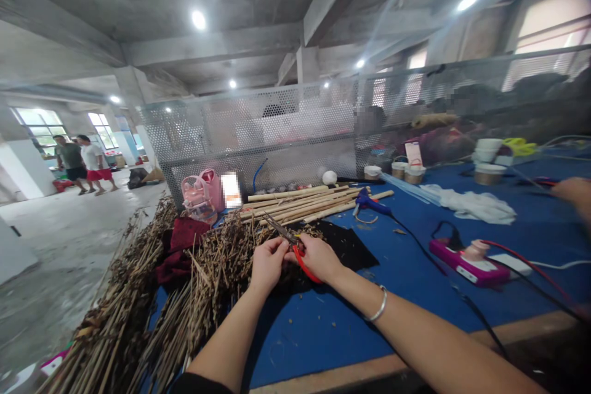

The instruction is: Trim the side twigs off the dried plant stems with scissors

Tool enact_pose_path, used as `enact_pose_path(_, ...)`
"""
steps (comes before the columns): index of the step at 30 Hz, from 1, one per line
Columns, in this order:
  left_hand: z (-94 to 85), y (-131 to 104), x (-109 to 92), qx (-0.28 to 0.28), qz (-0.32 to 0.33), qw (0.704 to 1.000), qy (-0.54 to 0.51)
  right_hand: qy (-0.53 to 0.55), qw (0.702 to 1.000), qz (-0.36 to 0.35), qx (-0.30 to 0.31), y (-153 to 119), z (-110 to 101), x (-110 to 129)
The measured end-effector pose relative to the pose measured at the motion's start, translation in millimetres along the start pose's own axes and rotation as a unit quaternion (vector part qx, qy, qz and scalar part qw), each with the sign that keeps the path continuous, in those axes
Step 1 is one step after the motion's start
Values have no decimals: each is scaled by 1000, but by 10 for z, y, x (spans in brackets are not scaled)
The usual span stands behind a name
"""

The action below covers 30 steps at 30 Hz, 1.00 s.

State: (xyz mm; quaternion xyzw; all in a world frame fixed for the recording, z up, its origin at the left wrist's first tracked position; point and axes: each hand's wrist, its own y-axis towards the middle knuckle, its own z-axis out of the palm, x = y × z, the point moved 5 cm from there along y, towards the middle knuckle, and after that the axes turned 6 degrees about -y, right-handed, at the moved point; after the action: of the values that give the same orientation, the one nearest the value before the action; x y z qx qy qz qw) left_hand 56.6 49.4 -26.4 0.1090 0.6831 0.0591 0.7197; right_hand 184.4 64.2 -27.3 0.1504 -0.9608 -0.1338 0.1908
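Note:
My right hand [319,257] is closed around a pair of scissors [305,266] with red handles. Their dark blades point up and to the left, over a heap of dried plant stems [210,274]. Close beside it, my left hand [268,263] is closed in a pinch near the blades; whatever its fingertips hold is too small to make out. Under and behind both hands lies a black cloth [353,245] on the blue tabletop [318,332]. Long pale sticks [295,208] lie just beyond the heap.
A blue glue gun [369,202] and a purple power strip [466,263] with cables lie to the right. White plastic [480,204] and tubs [489,173] are farther back. A perforated metal screen [258,123] borders the table. Another person's hand [575,197] reaches in at right.

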Motion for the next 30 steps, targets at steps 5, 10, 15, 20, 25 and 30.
enact_pose_path(5,-3,-6,-10,-10,-4,1000,4,-10,1000,-7,-1,12,-21,5)
enact_pose_path(10,-18,12,30,-21,-21,999,-12,-36,999,-6,7,19,-86,11)
enact_pose_path(15,-29,18,62,-12,-22,1000,-2,-56,998,-8,19,24,-111,2)
enact_pose_path(20,-22,15,105,-17,-43,999,-20,-63,998,-13,22,21,-114,-12)
enact_pose_path(25,28,22,94,14,-38,998,-41,-51,999,-16,-10,-4,-154,12)
enact_pose_path(30,28,12,56,18,-11,1000,-10,-39,997,-46,-38,-13,-169,58)
